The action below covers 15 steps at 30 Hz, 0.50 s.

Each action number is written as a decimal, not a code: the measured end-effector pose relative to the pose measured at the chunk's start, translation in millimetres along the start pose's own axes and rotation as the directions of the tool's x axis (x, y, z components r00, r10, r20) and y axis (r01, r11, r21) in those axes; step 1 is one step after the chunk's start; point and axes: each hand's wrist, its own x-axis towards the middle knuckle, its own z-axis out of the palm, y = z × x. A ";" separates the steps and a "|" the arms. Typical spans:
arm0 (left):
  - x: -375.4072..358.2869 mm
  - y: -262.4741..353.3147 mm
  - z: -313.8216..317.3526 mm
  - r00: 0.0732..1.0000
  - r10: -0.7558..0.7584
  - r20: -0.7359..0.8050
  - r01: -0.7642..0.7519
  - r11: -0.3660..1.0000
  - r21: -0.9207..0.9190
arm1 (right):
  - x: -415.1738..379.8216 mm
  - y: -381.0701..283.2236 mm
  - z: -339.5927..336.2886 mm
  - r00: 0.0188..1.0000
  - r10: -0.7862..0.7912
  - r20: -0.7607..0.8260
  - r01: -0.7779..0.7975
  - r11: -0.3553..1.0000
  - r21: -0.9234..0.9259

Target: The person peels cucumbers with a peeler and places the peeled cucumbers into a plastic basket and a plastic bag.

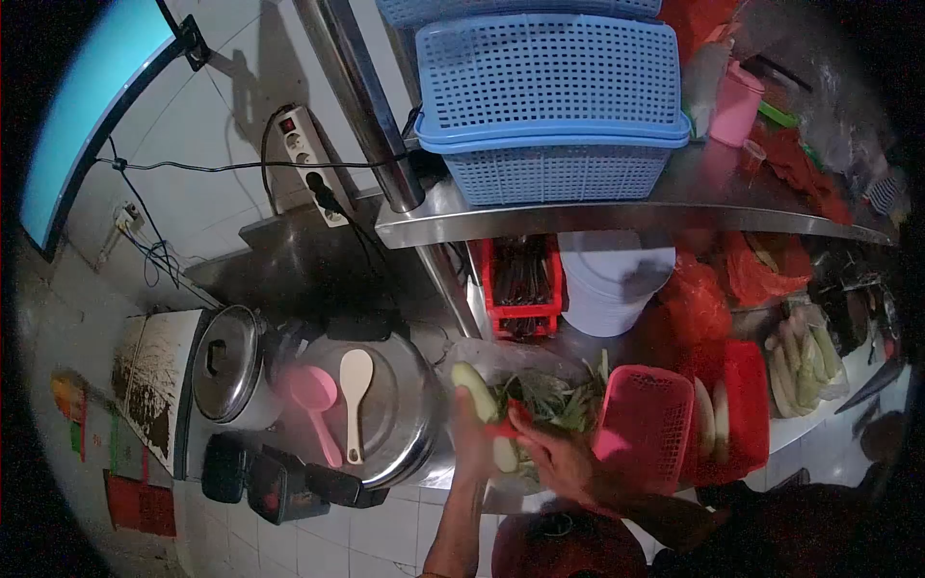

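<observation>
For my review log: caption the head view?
Left hand holds a cucumber over leafy greens; right hand beside a red basket.

White tiled wall (231, 77), upper left of frame, dim light. Blue-lit screen (82, 106) at far upper left. Power strip (310, 164) on the wall, left of centre, black cable plugged in. Steel post (371, 106) at top centre. Steel shelf (617, 217) across the upper right, blue baskets (549, 106) stacked on it. Steel counter (289, 260) at centre left. Tiled counter front (376, 535) along the bottom.
</observation>
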 end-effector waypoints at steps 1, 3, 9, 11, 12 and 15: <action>9.0 -0.9 -8.7 1.000 0.008 -0.004 -0.008 1.000 0.003 | -19.1 8.3 11.3 0.998 -0.055 -0.027 0.053 0.998 -0.046; 30.8 -4.1 -34.0 0.984 0.033 -0.174 -0.029 0.999 0.022 | -38.6 15.6 18.3 0.992 -0.122 -0.042 0.118 0.989 -0.085; 4.7 26.0 -30.2 0.999 -0.050 0.004 0.050 0.996 0.069 | -8.3 9.0 -0.5 0.966 -0.226 -0.122 0.238 0.967 0.096; 0.8 21.6 -36.9 0.982 -0.076 0.176 0.021 0.956 0.294 | 18.9 -13.5 -26.1 0.997 -0.079 -0.023 0.080 0.996 0.032; 1.0 17.6 -40.9 0.980 -0.074 0.187 0.016 0.956 0.293 | 34.1 -19.5 -30.4 0.983 -0.176 -0.044 0.177 0.984 0.024; 0.0 16.5 -46.4 0.954 -0.036 0.297 -0.080 0.925 0.370 | 54.7 -37.1 -43.4 0.972 -0.234 0.013 0.234 0.972 0.012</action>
